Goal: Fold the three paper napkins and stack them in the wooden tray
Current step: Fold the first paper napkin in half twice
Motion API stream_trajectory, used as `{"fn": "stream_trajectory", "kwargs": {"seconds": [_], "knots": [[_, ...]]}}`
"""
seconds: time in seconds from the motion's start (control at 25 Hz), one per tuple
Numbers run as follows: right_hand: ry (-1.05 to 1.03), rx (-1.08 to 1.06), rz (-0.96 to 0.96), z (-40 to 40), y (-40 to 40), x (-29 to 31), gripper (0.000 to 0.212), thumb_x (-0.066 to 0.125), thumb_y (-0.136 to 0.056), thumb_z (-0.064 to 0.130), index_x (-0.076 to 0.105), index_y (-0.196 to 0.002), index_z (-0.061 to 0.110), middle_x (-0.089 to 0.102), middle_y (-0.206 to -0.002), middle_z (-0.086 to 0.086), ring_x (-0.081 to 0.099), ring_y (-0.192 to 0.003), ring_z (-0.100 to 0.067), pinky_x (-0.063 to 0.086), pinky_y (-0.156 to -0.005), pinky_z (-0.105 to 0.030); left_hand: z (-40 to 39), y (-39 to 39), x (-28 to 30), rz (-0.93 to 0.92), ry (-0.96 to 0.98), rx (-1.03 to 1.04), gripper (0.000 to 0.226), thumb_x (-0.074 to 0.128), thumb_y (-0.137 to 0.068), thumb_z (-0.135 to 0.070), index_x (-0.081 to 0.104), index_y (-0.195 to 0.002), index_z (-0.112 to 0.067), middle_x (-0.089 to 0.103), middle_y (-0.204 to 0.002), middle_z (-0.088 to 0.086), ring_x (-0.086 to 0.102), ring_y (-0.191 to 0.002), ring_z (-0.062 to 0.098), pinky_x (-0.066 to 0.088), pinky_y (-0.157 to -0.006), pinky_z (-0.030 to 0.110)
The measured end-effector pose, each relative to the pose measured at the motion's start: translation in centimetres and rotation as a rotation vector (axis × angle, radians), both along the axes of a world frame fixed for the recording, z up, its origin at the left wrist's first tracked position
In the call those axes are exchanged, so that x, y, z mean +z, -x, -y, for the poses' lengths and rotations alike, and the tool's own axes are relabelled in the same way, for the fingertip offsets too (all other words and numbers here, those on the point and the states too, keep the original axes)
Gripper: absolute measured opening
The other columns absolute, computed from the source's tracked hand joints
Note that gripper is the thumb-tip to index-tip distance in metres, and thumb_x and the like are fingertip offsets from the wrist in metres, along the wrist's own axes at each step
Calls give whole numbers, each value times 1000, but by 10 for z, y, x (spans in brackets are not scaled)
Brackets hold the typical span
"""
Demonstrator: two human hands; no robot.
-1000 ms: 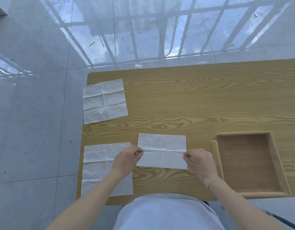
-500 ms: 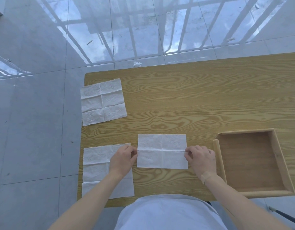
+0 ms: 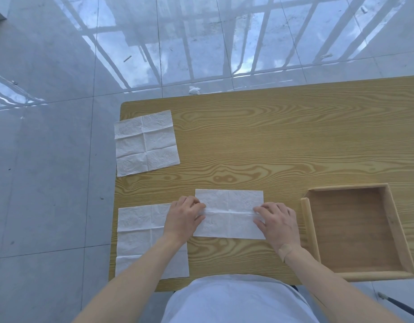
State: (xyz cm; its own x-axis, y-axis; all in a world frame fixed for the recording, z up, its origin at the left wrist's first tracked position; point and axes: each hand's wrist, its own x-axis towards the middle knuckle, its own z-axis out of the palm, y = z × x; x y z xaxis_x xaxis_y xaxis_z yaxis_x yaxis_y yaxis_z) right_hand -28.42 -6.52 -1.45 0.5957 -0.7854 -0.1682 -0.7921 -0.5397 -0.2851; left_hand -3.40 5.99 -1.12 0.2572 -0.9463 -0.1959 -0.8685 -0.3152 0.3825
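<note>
While our hands [image 3: 229,216] press flat the first napkin [image 3: 229,214], two napkins [image 3: 146,143] lie unfolded; the tray [image 3: 401,231] holds nothing.

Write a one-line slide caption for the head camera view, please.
Both hands, left hand and right hand, press the middle napkin flat beside the empty wooden tray.
</note>
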Motion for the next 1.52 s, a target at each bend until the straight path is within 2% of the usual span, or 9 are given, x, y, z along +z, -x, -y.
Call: {"fn": "stream_trajectory", "kwargs": {"seconds": [0.2,0.36,0.56,0.68,0.88,1.04,1.36,1.52], "knots": [[-18,-28,6,1,-1,2,13,81,-76,20,73,-85,23,69,-86,5,62,-89,-25,44,-81,-40,1,3,-2,5,6,13,10,79,-79,-18,72,-86,-18,66,-93,-1,61,-90,24,48,-75,38],[-86,-56,-3,3,-3,2,8,77,-79,22,70,-83,24,67,-84,7,60,-90,-23,40,-83,-38,2,4,-2,-38,19,57,8,77,-81,-14,71,-83,-17,65,-90,-2,59,-86,22,46,-72,37],[-139,-87,41,7,-5,7,10,75,-81,17,67,-77,23,64,-76,9,56,-81,-21,39,-79,-35,4,2,0,-47,64,62,12,76,-80,-8,68,-78,-17,65,-85,-3,58,-80,23,46,-69,36],[-112,-72,81,16,-6,17,10,75,-81,18,67,-78,23,65,-76,9,57,-81,-21,40,-78,-34,10,-2,6,-46,149,58,15,78,-77,-8,68,-76,-18,64,-83,-6,59,-79,21,46,-66,35],[5,-101,192,33,-10,40,14,80,-74,11,69,-76,19,69,-79,5,62,-84,-26,46,-74,-40,26,-12,18,1,357,61,10,78,-80,-11,70,-80,-19,67,-87,-5,61,-87,18,47,-72,33],[103,-11,200,26,-1,43,15,80,-74,11,68,-78,20,67,-82,7,62,-89,-24,40,-78,-34,20,-6,16,47,458,-50,7,75,-83,-14,70,-82,-19,68,-90,-5,61,-90,17,46,-75,32],[34,47,94,-14,30,12,21,83,-71,11,68,-81,22,66,-84,8,61,-92,-21,40,-81,-33,-33,18,-14,61,250,-134,14,79,-76,-13,67,-77,-19,67,-90,-4,61,-87,19,46,-71,33],[-9,-10,36,-21,33,7,20,80,-75,14,71,-91,23,68,-90,8,62,-96,-22,45,-82,-37,-40,25,-16,78,199,-143,10,76,-78,-18,68,-84,-20,67,-93,-3,62,-90,20,48,-75,34]]}}
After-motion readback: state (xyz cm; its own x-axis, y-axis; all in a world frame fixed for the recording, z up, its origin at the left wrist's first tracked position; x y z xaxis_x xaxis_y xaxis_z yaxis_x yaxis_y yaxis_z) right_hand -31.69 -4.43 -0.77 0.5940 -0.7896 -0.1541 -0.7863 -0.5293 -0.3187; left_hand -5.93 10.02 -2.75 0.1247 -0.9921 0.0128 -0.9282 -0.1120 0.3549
